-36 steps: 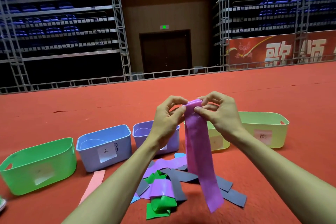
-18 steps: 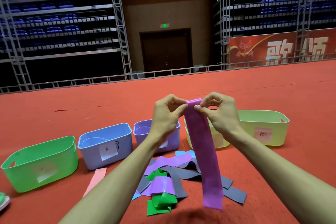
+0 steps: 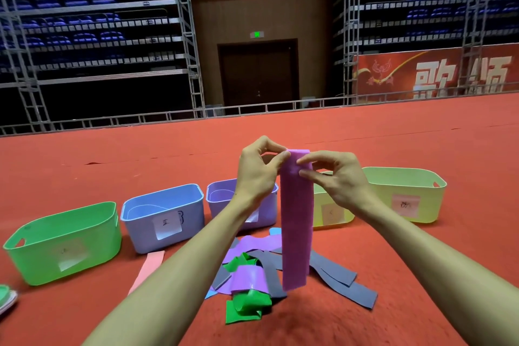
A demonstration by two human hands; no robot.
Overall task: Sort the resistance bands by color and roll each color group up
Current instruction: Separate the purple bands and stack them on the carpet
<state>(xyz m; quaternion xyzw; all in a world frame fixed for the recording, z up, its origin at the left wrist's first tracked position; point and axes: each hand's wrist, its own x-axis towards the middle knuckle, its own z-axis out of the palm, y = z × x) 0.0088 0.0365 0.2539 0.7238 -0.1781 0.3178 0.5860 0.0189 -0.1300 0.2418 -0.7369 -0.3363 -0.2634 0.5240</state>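
Observation:
A long purple resistance band (image 3: 296,222) hangs straight down in front of me, held up at its top end. My left hand (image 3: 258,174) pinches the top left corner, and my right hand (image 3: 334,177) pinches the band's right side just below the top. Its lower end hangs free just above a loose pile of bands (image 3: 252,275) on the red floor: purple, green, dark grey and light blue pieces tangled together. A pink band (image 3: 147,268) lies flat to the left of the pile.
Several labelled bins stand in a row behind the pile: green (image 3: 64,241), blue (image 3: 164,216), purple (image 3: 222,195), a yellow-green one (image 3: 332,212) partly behind the band, and another yellow-green one (image 3: 407,194). Red carpet stretches back to a metal rail and scaffolded seating.
The band's lower end has risen and the visible strip has become shorter. Both hands stay at its top; my right fingers now sit slightly lower on the band.

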